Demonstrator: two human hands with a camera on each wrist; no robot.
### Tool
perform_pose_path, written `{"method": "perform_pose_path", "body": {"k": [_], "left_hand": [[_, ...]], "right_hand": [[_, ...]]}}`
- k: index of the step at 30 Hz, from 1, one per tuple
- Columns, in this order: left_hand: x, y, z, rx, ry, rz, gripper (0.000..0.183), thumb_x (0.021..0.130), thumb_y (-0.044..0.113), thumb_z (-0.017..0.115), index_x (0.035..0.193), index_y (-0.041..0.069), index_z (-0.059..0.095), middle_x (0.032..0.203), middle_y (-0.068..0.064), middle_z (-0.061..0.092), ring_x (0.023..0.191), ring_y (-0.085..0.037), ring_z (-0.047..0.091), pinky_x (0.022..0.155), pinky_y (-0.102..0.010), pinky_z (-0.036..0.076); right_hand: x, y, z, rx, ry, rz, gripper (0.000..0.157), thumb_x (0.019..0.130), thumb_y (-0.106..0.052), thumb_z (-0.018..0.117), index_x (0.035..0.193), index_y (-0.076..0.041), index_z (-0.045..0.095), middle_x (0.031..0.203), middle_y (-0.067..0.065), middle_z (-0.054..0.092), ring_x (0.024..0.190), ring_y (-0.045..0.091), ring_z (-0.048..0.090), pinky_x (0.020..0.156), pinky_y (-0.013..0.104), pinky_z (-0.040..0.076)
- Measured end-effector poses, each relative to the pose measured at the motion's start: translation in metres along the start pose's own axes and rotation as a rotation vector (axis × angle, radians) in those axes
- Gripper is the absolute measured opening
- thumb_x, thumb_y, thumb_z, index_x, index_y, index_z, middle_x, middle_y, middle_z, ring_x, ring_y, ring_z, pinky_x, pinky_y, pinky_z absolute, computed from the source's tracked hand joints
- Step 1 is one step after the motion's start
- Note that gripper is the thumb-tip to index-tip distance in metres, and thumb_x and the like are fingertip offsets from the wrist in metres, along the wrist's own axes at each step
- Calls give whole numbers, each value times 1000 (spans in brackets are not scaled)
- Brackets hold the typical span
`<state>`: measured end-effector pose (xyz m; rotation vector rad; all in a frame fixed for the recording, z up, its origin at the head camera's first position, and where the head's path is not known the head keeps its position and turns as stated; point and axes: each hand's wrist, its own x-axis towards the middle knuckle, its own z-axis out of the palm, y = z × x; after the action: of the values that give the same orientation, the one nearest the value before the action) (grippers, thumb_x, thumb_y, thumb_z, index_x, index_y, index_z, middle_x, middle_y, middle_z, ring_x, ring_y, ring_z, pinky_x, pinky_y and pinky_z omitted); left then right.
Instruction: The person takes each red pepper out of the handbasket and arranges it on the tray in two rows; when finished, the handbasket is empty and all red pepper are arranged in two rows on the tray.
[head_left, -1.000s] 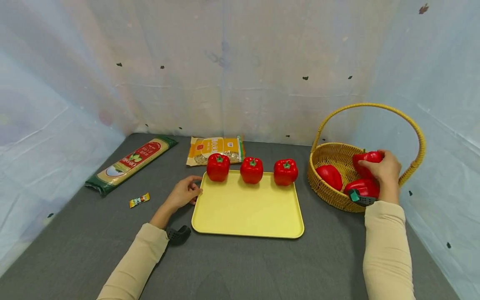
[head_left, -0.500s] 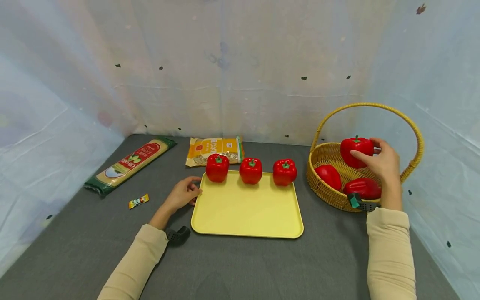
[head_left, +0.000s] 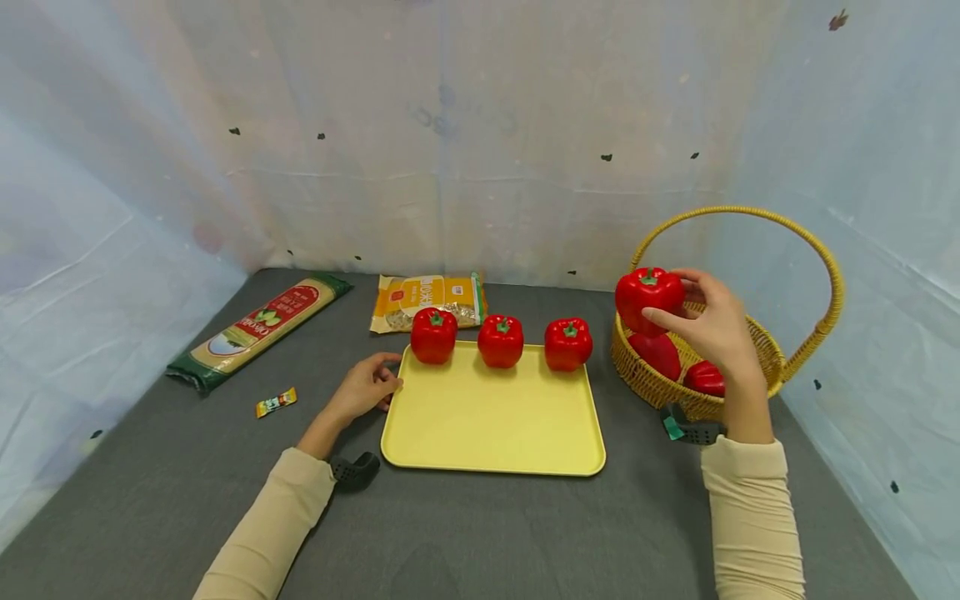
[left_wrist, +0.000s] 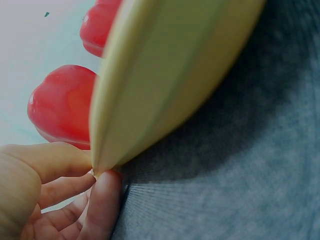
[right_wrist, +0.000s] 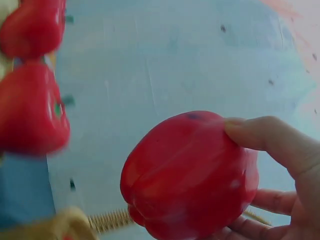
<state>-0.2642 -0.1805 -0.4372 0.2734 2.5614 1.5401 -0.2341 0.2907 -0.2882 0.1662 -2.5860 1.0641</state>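
Observation:
A red bell pepper [head_left: 649, 298] with a green stem is in my right hand [head_left: 712, 329], raised over the left side of a wicker basket [head_left: 637, 387]. Thumb and fingers grip it from the right, as the right wrist view also shows. Inside the basket lie another pepper [head_left: 657, 354] and a partly covered one [head_left: 705, 378]. My left hand [head_left: 363, 386] pinches the left rim of a yellow tray [head_left: 495, 425] between thumb and fingers [left_wrist: 102, 200]. Along the tray's far edge stand three upright red peppers [head_left: 500, 341] in a row.
Behind the tray lies a yellow bag of grain [head_left: 431, 302]. A long green and red packet [head_left: 258, 333] and a small wrapped sweet [head_left: 276, 402] lie on the grey table at left. The basket's tall handle [head_left: 750, 210] arches above it. Pale sheeting hangs around the table.
My right hand has lifted the bell pepper out of the basket's right side and carried it left. The left hand and the tray have stayed in place.

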Motion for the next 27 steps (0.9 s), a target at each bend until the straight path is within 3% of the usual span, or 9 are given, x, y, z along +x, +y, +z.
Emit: {"method": "perform_pose_path", "body": {"k": [5, 14, 27], "left_hand": [[-2, -1, 0, 8, -1, 2, 45, 89, 9, 60, 130, -1, 46, 82, -11, 55, 57, -17, 57, 52, -30, 53], [-2, -2, -2, 19, 1, 9, 44, 90, 10, 60, 130, -1, 46, 81, -11, 54, 57, -17, 56, 52, -29, 53], [1, -2, -1, 16, 6, 11, 44, 90, 9, 60, 130, -1, 46, 81, -11, 55, 57, -17, 56, 52, -29, 53]], "right_hand": [[-4, -16, 27, 46, -41, -79, 67, 78, -31, 75, 133, -7, 45, 124, 14, 53, 108, 30, 54, 89, 46, 48], [-7, -52, 72, 76, -137, -218, 68, 74, -33, 79, 130, -10, 50, 123, 10, 55, 100, 29, 58, 84, 46, 51], [-10, -102, 122, 224, -266, -278, 65, 73, -31, 80, 127, -10, 50, 120, 4, 55, 103, 21, 57, 84, 40, 52]]}}
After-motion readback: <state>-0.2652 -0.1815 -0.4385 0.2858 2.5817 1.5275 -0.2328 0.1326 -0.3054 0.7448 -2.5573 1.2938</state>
